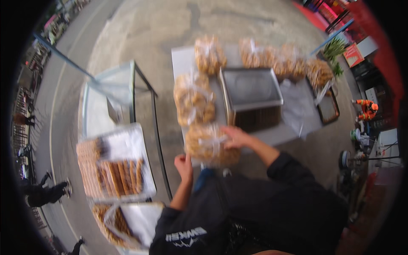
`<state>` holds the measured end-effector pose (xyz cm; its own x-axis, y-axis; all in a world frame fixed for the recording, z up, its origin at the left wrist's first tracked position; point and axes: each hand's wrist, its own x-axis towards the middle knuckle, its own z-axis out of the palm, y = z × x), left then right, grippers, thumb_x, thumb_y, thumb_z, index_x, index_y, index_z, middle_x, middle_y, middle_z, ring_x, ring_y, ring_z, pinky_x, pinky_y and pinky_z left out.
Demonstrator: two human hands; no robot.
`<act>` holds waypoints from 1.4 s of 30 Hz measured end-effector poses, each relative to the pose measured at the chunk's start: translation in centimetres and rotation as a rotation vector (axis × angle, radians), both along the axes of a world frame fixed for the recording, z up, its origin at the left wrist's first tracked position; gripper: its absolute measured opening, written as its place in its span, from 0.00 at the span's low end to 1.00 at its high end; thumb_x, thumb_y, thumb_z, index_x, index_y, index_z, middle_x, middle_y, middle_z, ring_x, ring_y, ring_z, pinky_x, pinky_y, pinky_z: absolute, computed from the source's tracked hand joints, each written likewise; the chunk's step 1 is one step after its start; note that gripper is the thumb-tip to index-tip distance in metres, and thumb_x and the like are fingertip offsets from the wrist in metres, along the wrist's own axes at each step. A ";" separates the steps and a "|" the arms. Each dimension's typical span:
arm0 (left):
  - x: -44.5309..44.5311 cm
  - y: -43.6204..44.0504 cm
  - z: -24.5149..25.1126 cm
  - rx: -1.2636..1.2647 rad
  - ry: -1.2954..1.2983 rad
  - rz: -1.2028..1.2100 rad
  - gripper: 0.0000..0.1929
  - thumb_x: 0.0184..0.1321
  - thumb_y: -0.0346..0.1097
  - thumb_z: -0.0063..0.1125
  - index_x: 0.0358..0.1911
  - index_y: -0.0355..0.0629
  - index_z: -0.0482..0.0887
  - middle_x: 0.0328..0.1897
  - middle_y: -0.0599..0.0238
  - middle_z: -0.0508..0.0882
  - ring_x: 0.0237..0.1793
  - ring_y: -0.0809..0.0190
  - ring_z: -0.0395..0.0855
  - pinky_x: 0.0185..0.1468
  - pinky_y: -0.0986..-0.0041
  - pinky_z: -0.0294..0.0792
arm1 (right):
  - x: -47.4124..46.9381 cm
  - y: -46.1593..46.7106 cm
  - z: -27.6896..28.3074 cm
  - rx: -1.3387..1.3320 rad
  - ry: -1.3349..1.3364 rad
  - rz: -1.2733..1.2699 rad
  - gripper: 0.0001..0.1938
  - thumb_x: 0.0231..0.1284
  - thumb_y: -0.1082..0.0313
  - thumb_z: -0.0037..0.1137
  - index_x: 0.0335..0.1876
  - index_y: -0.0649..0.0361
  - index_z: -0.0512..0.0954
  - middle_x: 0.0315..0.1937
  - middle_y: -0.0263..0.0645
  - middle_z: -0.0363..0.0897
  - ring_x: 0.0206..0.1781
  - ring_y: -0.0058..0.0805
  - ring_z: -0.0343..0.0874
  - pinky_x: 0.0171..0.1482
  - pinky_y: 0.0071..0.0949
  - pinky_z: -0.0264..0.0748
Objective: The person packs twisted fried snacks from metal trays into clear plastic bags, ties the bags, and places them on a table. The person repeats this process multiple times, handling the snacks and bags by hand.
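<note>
A transparent plastic bag [204, 145], full of golden-brown pieces of food, sits at the near left edge of a pale table [302, 122]. My right hand [237, 137] grips this bag near its tied top, fingers spread over the far side. My left hand [184, 165] is by the bag's left lower corner with fingers curled; blur hides how firmly it touches. Just beyond stands another pair of filled bags [194, 100] with tied tops. To their right is a metal box [253, 87] with a shiny rectangular top.
More filled bags [210, 54] line the table's far side. Thin plastic sheets [295, 105] lie right of the box. On my left, a glass-topped stand [108, 92] adjoins a tray [127, 140] of stick-shaped food and an open bag [111, 223]. Someone in orange [366, 110] is far right.
</note>
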<state>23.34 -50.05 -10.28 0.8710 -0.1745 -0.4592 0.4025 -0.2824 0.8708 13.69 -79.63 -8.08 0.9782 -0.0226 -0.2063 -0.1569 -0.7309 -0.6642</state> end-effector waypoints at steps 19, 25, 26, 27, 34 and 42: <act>-2.6 -3.5 6.0 -0.269 -0.166 -0.349 0.36 0.46 0.26 0.69 0.58 0.35 0.60 0.55 0.53 0.71 0.56 0.57 0.73 0.56 0.66 0.69 | -4.0 5.3 1.3 0.824 -0.052 -0.511 0.32 0.51 0.71 0.64 0.64 0.60 0.64 0.56 0.37 0.66 0.60 0.29 0.67 0.62 0.31 0.67; -1.1 -3.5 4.2 -0.040 -0.401 -0.477 0.33 0.41 0.31 0.75 0.50 0.36 0.66 0.46 0.55 0.69 0.46 0.55 0.72 0.48 0.68 0.71 | -4.8 5.5 -3.0 0.818 -0.060 -0.608 0.35 0.49 0.75 0.67 0.64 0.60 0.63 0.59 0.37 0.70 0.60 0.26 0.70 0.60 0.30 0.70; -0.5 -3.5 3.6 0.093 -0.510 -0.498 0.36 0.38 0.33 0.77 0.50 0.37 0.66 0.46 0.55 0.69 0.47 0.54 0.70 0.49 0.67 0.71 | -4.4 5.3 -3.7 0.750 -0.105 -0.585 0.37 0.48 0.74 0.68 0.65 0.60 0.62 0.60 0.38 0.70 0.61 0.27 0.70 0.61 0.30 0.70; 0.4 -3.7 2.9 0.086 -0.442 -0.454 0.41 0.34 0.34 0.80 0.53 0.38 0.65 0.50 0.53 0.69 0.53 0.49 0.68 0.53 0.65 0.71 | -4.0 5.0 -4.3 0.672 -0.117 -0.617 0.39 0.46 0.73 0.70 0.66 0.60 0.61 0.61 0.38 0.70 0.61 0.27 0.70 0.61 0.31 0.69; 4.9 -6.7 1.1 -0.344 -0.058 -0.631 0.55 0.29 0.39 0.83 0.63 0.40 0.57 0.60 0.56 0.70 0.62 0.56 0.68 0.65 0.64 0.62 | -1.9 5.4 -3.0 0.759 -0.068 -0.709 0.40 0.45 0.70 0.71 0.66 0.59 0.60 0.60 0.39 0.71 0.64 0.28 0.67 0.64 0.31 0.66; 3.6 -10.3 8.8 -0.659 0.072 -0.512 0.47 0.50 0.42 0.72 0.68 0.42 0.51 0.67 0.57 0.63 0.64 0.57 0.66 0.68 0.63 0.59 | -0.9 0.1 4.4 1.080 -0.050 -0.663 0.28 0.59 0.70 0.58 0.64 0.59 0.63 0.55 0.37 0.74 0.58 0.28 0.74 0.57 0.29 0.73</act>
